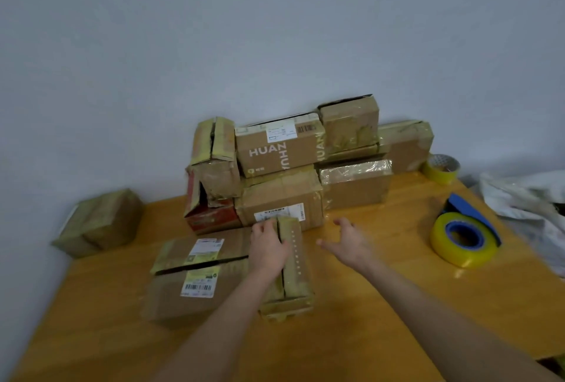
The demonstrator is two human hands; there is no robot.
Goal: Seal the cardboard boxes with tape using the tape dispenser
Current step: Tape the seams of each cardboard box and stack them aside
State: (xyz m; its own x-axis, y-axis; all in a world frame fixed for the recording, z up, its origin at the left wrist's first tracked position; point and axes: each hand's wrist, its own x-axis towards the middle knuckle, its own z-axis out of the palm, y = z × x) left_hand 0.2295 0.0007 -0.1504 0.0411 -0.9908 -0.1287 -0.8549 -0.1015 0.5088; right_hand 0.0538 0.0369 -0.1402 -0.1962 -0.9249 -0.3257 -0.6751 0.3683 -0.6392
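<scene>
Left hand (269, 247) grips the narrow box (296, 265) at its far end, fingers curled over the left flap edge. Right hand (348, 244) is just right of the box with fingers spread, holding nothing and not touching it.

Narrow box sits mid-table (382, 305), long axis running near to far, top seam visible between two flaps. Not taped shut yet, as far as I can tell.

Tape dispenser (461, 238) lies on its side well to the right, blue frame with a yellow roll, nobody touching it. Spare roll (441, 169) is at the far right corner.

Flat box (195, 271) is just left of the narrow one, with a dark gap along its seam, so it also needs sealing. Stack of boxes (290, 161) stands against the far wall, mostly wrapped in old tape.

Handling, my judgement:
- The narrow box looks light. The cardboard is worn and the corners are soft, so it'll flex if squeezed mid-panel.
- Old glossy tape on its sides is probably slick. Pinch across the long side faces near an end and press the flaps flat from above.
- It's tall and narrow, so it could tip or skid on the smooth table under dispenser drag. The left hand should pin it down.
- Take the dispenser by the blue handle and keep off the cutter end. I can't see the blade from here.
- The free tape end isn't visible and may need peeling.
</scene>
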